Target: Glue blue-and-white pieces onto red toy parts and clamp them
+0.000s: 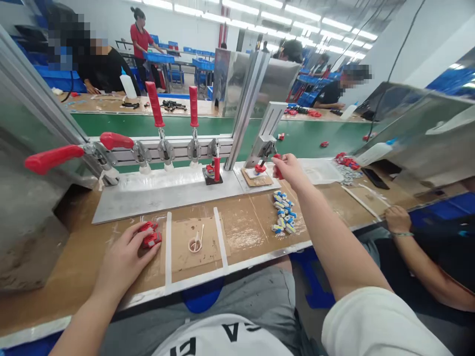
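Note:
My right hand point(291, 172) is closed around the red handle point(277, 167) of a toggle clamp on an upright metal bracket point(267, 131). Beneath that clamp a small red part point(260, 168) rests on a brown block point(256, 179). On the bench's left, my left hand point(124, 254) curls its fingers round small red toy car bodies point(151, 236); part of them is hidden by the fingers. A pile of small white, blue and yellow parts point(284, 212) lies below my right wrist. Between my hands, a little cup point(195, 244) with a swab leaning in it stands on cardboard.
Several red-handled clamps point(155, 104) line a metal rail behind a silver plate point(148, 195). One clamp's red handle point(217, 169) points down beside a black base. A green conveyor belt point(304, 138) runs beyond. At right are a white bottle point(374, 153), a phone point(375, 178) and a co-worker's hand point(398, 219).

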A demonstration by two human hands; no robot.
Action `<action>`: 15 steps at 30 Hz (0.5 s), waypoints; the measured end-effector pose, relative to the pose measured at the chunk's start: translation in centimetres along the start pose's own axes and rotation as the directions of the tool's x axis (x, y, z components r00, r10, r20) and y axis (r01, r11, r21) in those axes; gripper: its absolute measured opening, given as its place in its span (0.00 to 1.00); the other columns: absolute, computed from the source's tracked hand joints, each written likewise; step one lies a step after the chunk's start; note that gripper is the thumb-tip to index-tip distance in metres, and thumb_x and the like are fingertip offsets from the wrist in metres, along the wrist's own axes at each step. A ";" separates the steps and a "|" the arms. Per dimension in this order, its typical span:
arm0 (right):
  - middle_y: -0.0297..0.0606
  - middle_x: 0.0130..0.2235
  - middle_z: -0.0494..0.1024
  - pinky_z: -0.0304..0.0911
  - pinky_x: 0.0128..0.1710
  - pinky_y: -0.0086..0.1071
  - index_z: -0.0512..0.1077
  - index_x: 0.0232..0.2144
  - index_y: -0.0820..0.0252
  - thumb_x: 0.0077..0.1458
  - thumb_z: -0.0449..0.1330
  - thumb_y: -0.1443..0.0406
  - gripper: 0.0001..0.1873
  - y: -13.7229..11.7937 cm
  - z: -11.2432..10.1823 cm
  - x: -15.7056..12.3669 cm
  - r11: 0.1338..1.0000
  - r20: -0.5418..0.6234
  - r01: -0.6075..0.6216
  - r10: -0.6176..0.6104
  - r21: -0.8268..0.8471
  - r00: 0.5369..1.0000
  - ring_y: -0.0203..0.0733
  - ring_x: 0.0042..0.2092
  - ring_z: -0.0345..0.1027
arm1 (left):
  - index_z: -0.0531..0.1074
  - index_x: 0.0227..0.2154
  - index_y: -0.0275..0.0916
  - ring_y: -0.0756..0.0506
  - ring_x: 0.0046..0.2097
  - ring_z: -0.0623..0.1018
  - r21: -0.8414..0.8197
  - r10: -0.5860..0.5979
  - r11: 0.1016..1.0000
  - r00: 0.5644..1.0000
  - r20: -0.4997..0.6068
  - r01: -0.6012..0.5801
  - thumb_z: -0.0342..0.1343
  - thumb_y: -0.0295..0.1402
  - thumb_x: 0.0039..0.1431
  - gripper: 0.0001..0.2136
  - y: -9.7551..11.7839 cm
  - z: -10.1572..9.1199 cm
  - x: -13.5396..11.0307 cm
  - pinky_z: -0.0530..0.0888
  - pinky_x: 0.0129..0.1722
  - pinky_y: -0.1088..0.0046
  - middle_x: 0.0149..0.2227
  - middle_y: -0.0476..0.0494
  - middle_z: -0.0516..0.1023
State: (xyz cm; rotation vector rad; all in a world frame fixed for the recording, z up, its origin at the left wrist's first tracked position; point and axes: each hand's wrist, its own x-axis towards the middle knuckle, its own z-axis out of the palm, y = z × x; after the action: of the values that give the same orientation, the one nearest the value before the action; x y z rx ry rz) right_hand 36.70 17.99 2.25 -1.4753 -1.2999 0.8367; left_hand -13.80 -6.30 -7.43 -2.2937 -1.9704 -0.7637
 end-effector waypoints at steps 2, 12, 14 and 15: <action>0.36 0.30 0.75 0.66 0.29 0.37 0.65 0.39 0.54 0.62 0.66 0.44 0.24 -2.6 -1.7 0.2 0.979 0.087 0.059 -0.077 0.193 0.993 0.40 0.28 0.68 | 0.78 0.50 0.43 0.34 0.54 0.82 -0.031 -0.019 0.999 1.000 -0.021 0.018 0.48 0.55 0.72 0.23 0.0 0.6 0.5 0.80 0.53 0.57 0.63 0.39 0.75; 0.35 0.35 0.77 0.71 0.40 0.35 0.68 0.38 0.54 0.63 0.61 0.38 0.27 -9.5 0.1 9.2 0.893 -0.096 0.395 -0.383 0.216 0.919 0.41 0.40 0.74 | 0.80 0.47 0.45 0.32 0.52 0.83 -0.053 -0.026 0.998 0.999 -0.047 0.024 0.49 0.61 0.70 0.26 -0.9 0.8 0.1 0.82 0.49 0.56 0.62 0.41 0.76; 0.32 0.30 0.71 0.64 0.34 0.34 0.63 0.35 0.53 0.67 0.54 0.40 0.24 -6.1 0.4 7.9 0.929 -0.233 0.364 -0.342 0.060 0.911 0.40 0.34 0.66 | 0.80 0.46 0.46 0.32 0.53 0.83 -0.066 -0.011 0.998 0.998 -0.059 0.007 0.49 0.62 0.69 0.27 -1.5 1.1 0.1 0.83 0.48 0.56 0.62 0.41 0.76; 0.31 0.29 0.69 0.62 0.34 0.35 0.62 0.35 0.52 0.68 0.53 0.42 0.22 -4.1 0.4 6.9 0.944 -0.267 0.329 -0.318 -0.004 0.910 0.40 0.33 0.63 | 0.80 0.46 0.47 0.32 0.53 0.83 -0.071 -0.003 0.997 0.998 -0.066 -0.002 0.49 0.63 0.68 0.27 -1.9 1.4 0.0 0.83 0.47 0.56 0.63 0.42 0.76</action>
State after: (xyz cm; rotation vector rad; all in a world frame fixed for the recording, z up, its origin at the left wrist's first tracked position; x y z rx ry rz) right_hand 36.34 24.64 6.71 -1.2430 -1.2694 0.4289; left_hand -15.14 -5.48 -9.21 -2.2739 -1.9465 -0.9117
